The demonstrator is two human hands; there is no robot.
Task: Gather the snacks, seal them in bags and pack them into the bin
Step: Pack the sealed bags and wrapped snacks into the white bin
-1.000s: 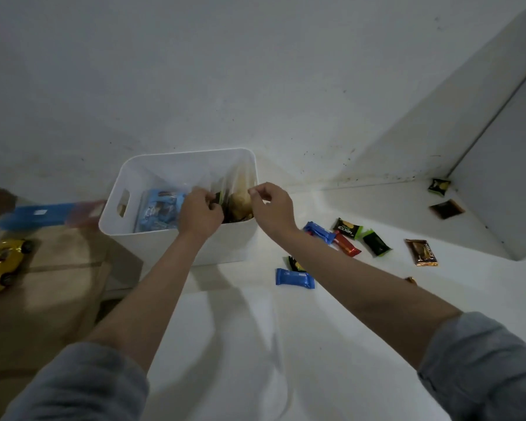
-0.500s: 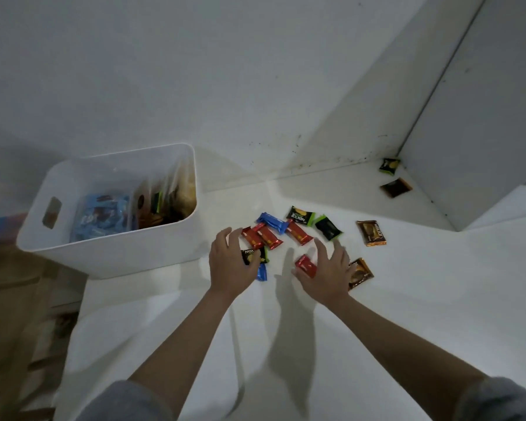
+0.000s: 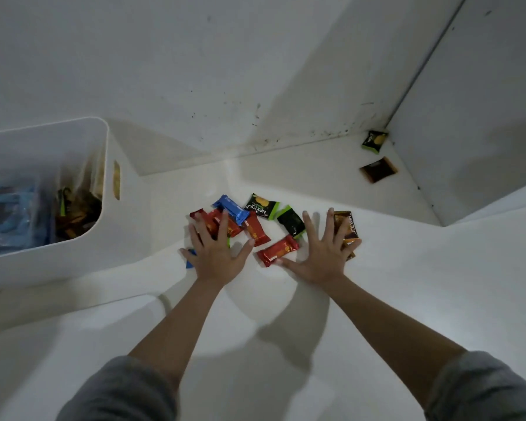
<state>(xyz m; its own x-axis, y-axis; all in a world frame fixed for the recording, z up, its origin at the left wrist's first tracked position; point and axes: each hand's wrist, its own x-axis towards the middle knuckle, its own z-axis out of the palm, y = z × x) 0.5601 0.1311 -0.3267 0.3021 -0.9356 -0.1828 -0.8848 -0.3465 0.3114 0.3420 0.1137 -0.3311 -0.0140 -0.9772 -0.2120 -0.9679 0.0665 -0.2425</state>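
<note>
Lying flat on the desk point(image 3: 377, 299): left hand point(image 3: 216, 253) and right hand point(image 3: 322, 256), each grip wide, fingers spread over snacks point(image 3: 278, 249); bin point(image 3: 113, 238) at left edge

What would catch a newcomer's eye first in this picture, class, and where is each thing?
First, the two spread hands, left hand and right hand, pressed flat on a bright cluster of snack packets at the middle of the white surface. Next, the white bin at the left, already holding filled bags. Last, two stray packets far back in the right corner.
</note>
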